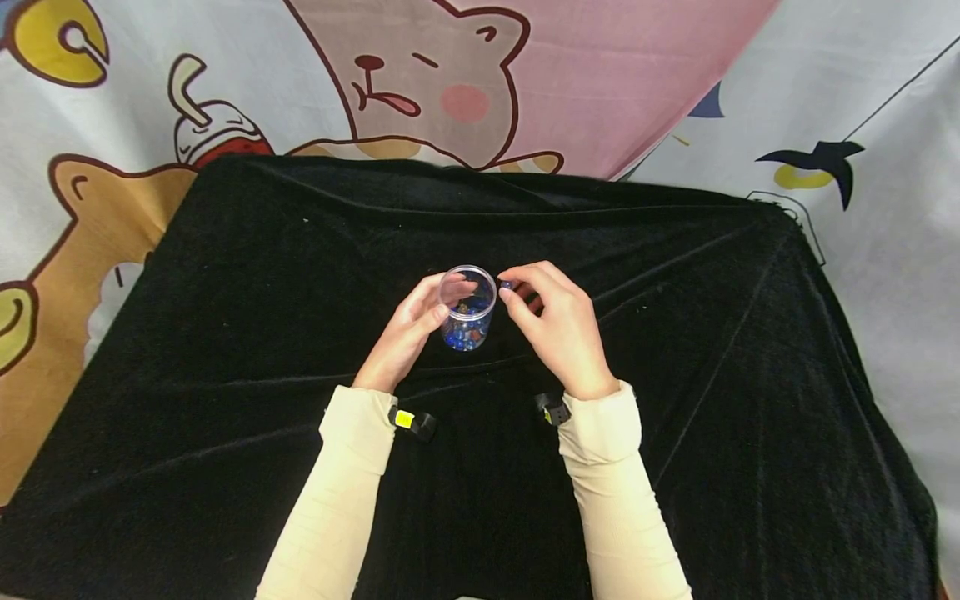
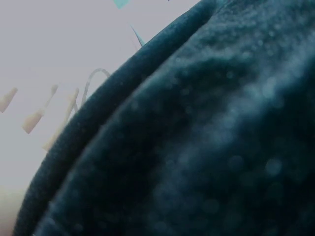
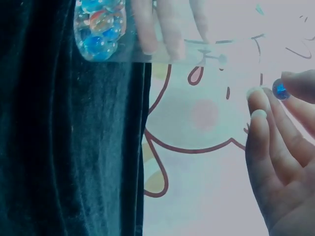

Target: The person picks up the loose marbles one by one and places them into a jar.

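Observation:
A clear plastic cup (image 1: 471, 317) is in my left hand (image 1: 405, 333), whose thumb and fingers grip its left side. Blue, clear and orange-toned glass marbles (image 1: 463, 336) fill the lower part of the cup. Just right of the rim, my right hand (image 1: 561, 325) pinches one blue marble (image 3: 281, 89) between thumb and fingertip. The right wrist view shows that marble outside the cup, with the left fingers (image 3: 170, 34) seen through the clear wall. In the left wrist view neither the cup nor the marbles appear.
Black velvety cloth (image 1: 247, 317) with several folds covers the table below both hands. Behind it hangs a pale cartoon-printed curtain (image 1: 615, 67). The cloth's far edge runs beyond the cup.

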`<control>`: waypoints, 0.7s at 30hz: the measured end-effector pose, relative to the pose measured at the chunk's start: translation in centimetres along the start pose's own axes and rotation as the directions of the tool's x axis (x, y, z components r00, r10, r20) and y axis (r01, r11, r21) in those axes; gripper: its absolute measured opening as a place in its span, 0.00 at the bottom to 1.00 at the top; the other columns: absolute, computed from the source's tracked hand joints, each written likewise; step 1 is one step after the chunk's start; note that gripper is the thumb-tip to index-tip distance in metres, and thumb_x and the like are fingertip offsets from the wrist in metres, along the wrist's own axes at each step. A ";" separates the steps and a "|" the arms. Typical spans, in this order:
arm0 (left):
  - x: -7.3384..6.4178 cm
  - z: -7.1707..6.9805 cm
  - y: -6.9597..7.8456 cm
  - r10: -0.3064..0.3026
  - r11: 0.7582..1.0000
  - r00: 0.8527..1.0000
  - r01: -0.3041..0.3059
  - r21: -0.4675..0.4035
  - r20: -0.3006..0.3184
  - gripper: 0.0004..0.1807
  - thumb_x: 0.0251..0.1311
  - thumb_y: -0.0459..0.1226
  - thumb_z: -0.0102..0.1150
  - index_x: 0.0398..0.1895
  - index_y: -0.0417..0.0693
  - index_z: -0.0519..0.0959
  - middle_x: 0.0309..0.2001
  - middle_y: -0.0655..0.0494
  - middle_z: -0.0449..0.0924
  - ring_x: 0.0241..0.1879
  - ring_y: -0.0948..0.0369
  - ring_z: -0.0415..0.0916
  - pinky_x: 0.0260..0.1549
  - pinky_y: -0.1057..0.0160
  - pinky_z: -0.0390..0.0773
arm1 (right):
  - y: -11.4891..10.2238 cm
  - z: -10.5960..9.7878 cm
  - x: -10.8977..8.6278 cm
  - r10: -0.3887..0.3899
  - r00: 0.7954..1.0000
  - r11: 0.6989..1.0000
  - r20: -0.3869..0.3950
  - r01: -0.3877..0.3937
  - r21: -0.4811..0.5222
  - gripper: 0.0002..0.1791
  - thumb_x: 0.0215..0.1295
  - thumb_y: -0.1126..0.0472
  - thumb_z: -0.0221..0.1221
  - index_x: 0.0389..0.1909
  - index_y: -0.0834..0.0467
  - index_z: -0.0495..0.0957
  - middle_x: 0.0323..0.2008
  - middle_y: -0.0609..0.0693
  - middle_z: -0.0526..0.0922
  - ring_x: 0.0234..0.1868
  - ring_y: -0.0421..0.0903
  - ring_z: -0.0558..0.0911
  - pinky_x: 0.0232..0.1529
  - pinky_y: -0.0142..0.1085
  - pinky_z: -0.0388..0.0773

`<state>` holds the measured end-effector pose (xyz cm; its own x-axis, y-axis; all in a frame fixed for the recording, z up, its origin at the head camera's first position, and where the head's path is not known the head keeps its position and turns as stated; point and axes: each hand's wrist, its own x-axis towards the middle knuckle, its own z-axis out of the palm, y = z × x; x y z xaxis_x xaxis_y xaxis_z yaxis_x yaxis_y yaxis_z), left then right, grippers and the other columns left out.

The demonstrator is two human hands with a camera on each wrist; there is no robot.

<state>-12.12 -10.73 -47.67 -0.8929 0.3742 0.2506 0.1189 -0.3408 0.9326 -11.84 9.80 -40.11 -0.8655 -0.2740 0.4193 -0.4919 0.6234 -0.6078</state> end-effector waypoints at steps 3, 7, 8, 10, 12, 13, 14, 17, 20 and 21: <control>0.0 0.0 0.1 0.003 1.000 1.000 -0.003 -0.006 0.005 0.21 0.66 0.33 0.39 0.62 0.44 0.58 0.60 0.39 0.60 0.62 0.48 0.55 0.58 0.42 0.48 | -0.5 -0.1 0.1 -0.024 0.999 1.000 -0.026 0.024 0.011 0.10 0.60 0.54 0.56 0.40 0.51 0.78 0.36 0.41 0.77 0.34 0.36 0.76 0.33 0.34 0.74; 0.1 0.0 0.1 0.003 1.000 1.000 -0.003 -0.004 0.006 0.22 0.66 0.36 0.41 0.62 0.44 0.58 0.60 0.39 0.60 0.62 0.48 0.55 0.58 0.43 0.49 | -1.2 0.0 0.1 -0.063 0.997 0.998 -0.033 0.064 0.019 0.10 0.59 0.54 0.56 0.41 0.52 0.78 0.38 0.42 0.77 0.34 0.35 0.75 0.33 0.33 0.74; 0.1 0.0 0.1 0.001 1.000 1.000 -0.001 -0.001 0.006 0.22 0.66 0.37 0.42 0.62 0.45 0.59 0.60 0.40 0.61 0.62 0.48 0.55 0.58 0.43 0.49 | -1.3 0.0 0.1 -0.071 0.997 0.997 -0.031 0.071 0.021 0.11 0.59 0.54 0.56 0.41 0.52 0.78 0.38 0.42 0.77 0.34 0.35 0.75 0.32 0.33 0.75; 0.1 -0.1 0.1 -0.006 1.000 1.000 0.006 0.005 0.004 0.22 0.65 0.39 0.43 0.62 0.46 0.59 0.60 0.41 0.61 0.62 0.49 0.56 0.58 0.45 0.51 | -1.6 0.2 0.1 -0.081 0.996 0.996 -0.022 0.081 0.023 0.11 0.59 0.54 0.56 0.41 0.53 0.78 0.38 0.41 0.77 0.34 0.36 0.76 0.33 0.33 0.75; 0.0 -0.1 0.0 -0.017 1.000 1.000 0.017 0.010 -0.001 0.22 0.65 0.38 0.42 0.62 0.47 0.59 0.60 0.43 0.62 0.61 0.51 0.56 0.58 0.46 0.52 | -1.8 0.4 0.0 -0.087 0.996 0.996 -0.015 0.088 0.025 0.11 0.59 0.55 0.57 0.41 0.53 0.78 0.39 0.42 0.77 0.33 0.37 0.76 0.33 0.32 0.74; 0.0 -0.1 0.0 -0.025 1.000 1.000 0.025 0.012 -0.003 0.22 0.65 0.38 0.42 0.62 0.48 0.60 0.60 0.44 0.62 0.61 0.52 0.57 0.58 0.47 0.53 | -1.9 0.4 0.0 -0.089 0.996 0.996 -0.010 0.090 0.024 0.11 0.59 0.55 0.57 0.41 0.53 0.78 0.39 0.42 0.77 0.33 0.37 0.76 0.33 0.31 0.74; -0.1 -0.1 0.0 -0.032 0.999 0.999 0.032 0.012 -0.004 0.21 0.65 0.38 0.42 0.62 0.48 0.60 0.60 0.46 0.63 0.61 0.52 0.57 0.58 0.47 0.53 | -2.0 0.5 -0.1 -0.092 0.996 0.996 -0.007 0.092 0.023 0.11 0.59 0.55 0.57 0.41 0.53 0.78 0.38 0.43 0.77 0.32 0.38 0.76 0.32 0.31 0.74; -0.3 -0.2 -0.2 -0.055 0.998 0.998 0.056 0.030 -0.011 0.22 0.64 0.40 0.44 0.61 0.51 0.60 0.59 0.49 0.64 0.61 0.54 0.58 0.58 0.48 0.54 | -2.1 0.7 -0.3 -0.094 0.996 0.996 0.001 0.094 0.012 0.11 0.58 0.55 0.58 0.41 0.53 0.78 0.37 0.44 0.77 0.29 0.37 0.74 0.31 0.29 0.73; -0.3 -0.2 -0.3 -0.070 0.997 0.997 0.070 0.043 -0.014 0.23 0.64 0.43 0.45 0.61 0.52 0.60 0.60 0.51 0.64 0.61 0.55 0.59 0.58 0.48 0.53 | -2.2 0.9 -0.3 -0.093 0.996 0.996 0.003 0.093 0.006 0.12 0.57 0.55 0.59 0.41 0.53 0.78 0.36 0.44 0.77 0.27 0.36 0.72 0.29 0.29 0.72; -0.3 -0.2 -0.3 -0.072 0.996 0.997 0.073 0.050 -0.016 0.22 0.64 0.42 0.45 0.61 0.52 0.60 0.60 0.51 0.64 0.60 0.55 0.59 0.58 0.48 0.53 | -2.2 0.9 -0.4 -0.093 0.996 0.996 0.005 0.093 0.007 0.12 0.57 0.55 0.59 0.42 0.53 0.78 0.36 0.44 0.77 0.27 0.35 0.72 0.29 0.29 0.72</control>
<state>-11.95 -10.94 -48.06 -0.9059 0.3841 0.1783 0.0750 -0.2691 0.9602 -10.56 7.91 -39.55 -0.8163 -0.3343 0.4711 -0.5710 0.5903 -0.5705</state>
